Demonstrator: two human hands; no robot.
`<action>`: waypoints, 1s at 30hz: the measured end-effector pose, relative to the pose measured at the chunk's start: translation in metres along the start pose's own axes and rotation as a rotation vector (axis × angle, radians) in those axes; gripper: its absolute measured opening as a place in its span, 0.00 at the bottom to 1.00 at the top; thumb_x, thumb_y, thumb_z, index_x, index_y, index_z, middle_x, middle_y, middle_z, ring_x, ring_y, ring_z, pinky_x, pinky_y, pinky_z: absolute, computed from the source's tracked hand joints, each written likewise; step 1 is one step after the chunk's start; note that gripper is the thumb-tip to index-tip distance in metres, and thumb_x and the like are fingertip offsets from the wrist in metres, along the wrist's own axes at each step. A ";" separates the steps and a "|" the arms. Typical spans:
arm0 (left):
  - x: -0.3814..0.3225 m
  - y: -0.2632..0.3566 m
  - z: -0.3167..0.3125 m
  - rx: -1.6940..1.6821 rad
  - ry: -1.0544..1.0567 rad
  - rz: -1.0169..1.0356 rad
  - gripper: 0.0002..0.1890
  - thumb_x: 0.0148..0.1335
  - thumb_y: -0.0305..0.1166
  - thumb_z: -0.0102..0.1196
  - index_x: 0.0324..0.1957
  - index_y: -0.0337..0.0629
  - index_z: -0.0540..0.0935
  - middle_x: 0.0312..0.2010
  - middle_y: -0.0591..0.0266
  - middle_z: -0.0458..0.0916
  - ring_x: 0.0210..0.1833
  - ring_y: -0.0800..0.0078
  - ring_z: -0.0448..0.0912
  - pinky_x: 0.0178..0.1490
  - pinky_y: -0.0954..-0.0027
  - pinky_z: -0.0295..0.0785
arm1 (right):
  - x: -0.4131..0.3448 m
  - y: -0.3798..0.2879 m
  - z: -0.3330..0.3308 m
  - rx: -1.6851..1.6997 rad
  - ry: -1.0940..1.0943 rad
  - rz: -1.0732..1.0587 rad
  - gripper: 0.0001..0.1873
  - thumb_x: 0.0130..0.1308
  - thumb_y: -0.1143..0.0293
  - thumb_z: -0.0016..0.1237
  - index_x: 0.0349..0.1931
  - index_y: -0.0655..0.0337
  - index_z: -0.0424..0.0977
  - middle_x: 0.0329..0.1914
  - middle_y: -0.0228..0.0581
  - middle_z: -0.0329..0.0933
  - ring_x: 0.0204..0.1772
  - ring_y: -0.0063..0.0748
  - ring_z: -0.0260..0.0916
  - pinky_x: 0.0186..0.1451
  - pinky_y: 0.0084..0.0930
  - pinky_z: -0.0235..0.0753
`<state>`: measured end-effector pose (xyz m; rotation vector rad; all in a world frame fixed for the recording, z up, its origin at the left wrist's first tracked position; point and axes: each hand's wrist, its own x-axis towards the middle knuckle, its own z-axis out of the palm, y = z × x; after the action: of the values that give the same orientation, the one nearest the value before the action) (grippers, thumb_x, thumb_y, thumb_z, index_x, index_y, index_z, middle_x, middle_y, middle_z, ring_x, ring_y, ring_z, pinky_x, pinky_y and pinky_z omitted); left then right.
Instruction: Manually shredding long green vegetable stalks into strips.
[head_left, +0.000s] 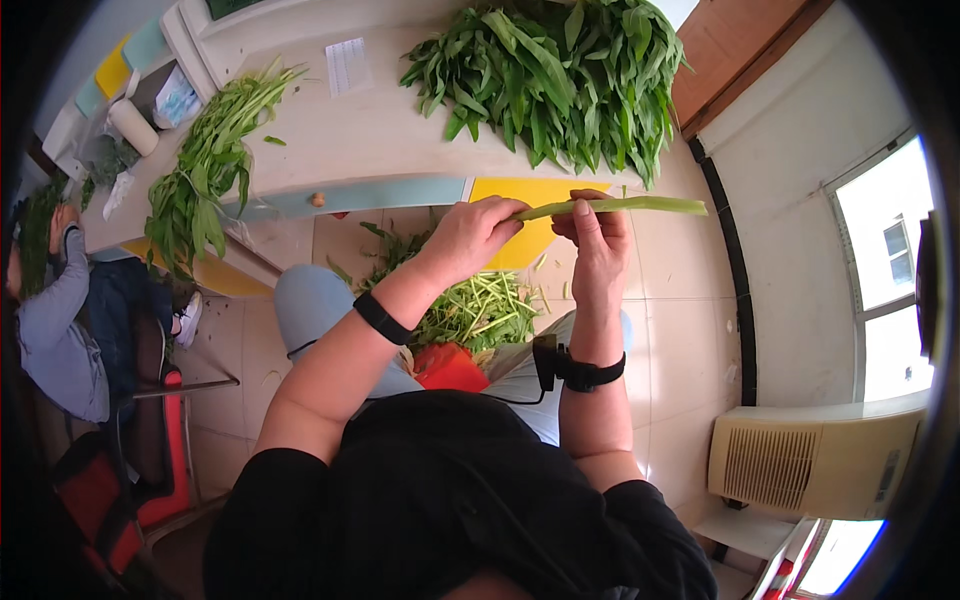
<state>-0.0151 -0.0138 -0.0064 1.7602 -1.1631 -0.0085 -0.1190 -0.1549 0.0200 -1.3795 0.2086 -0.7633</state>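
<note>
Both my hands hold one pale green vegetable stem (649, 203) level in front of me, just off the desk's front edge. My left hand (480, 229) pinches its left end between thumb and fingers. My right hand (597, 240) grips it near the middle, thumb on the near side, and the cut end sticks out to the right. Beneath my hands, between my knees, lies a heap of trimmed stems and leaves (487, 307). Part of that heap is hidden by my left forearm.
On the desk (337, 139) lie a large pile of leafy greens (555, 75), a smaller bunch (202, 165) and a printed sheet (348, 66). A yellow panel (502, 251) hangs below the desk edge. At far left another person (64, 330) sits holding greens.
</note>
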 end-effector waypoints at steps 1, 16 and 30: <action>-0.001 -0.002 0.002 -0.010 0.000 -0.008 0.10 0.59 0.26 0.52 0.43 0.34 0.77 0.34 0.49 0.80 0.37 0.52 0.79 0.39 0.61 0.72 | 0.000 0.000 0.001 -0.007 0.010 0.014 0.12 0.67 0.68 0.49 0.46 0.66 0.72 0.33 0.37 0.77 0.34 0.23 0.74 0.40 0.20 0.75; -0.015 -0.016 0.031 0.041 0.155 0.056 0.05 0.61 0.22 0.42 0.38 0.34 0.70 0.32 0.51 0.76 0.38 0.52 0.76 0.41 0.57 0.69 | -0.002 0.004 -0.007 -0.009 0.042 0.023 0.13 0.67 0.67 0.50 0.45 0.66 0.72 0.33 0.37 0.77 0.34 0.24 0.75 0.38 0.19 0.74; -0.008 -0.023 0.021 0.060 0.331 0.112 0.06 0.56 0.20 0.43 0.37 0.33 0.70 0.29 0.51 0.74 0.35 0.53 0.75 0.39 0.59 0.68 | 0.001 0.016 -0.014 0.231 0.072 0.119 0.12 0.67 0.68 0.48 0.46 0.65 0.70 0.36 0.41 0.77 0.37 0.31 0.78 0.40 0.23 0.79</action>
<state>-0.0137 -0.0223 -0.0375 1.6682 -1.0242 0.3749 -0.1201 -0.1665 0.0028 -1.1128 0.2487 -0.7143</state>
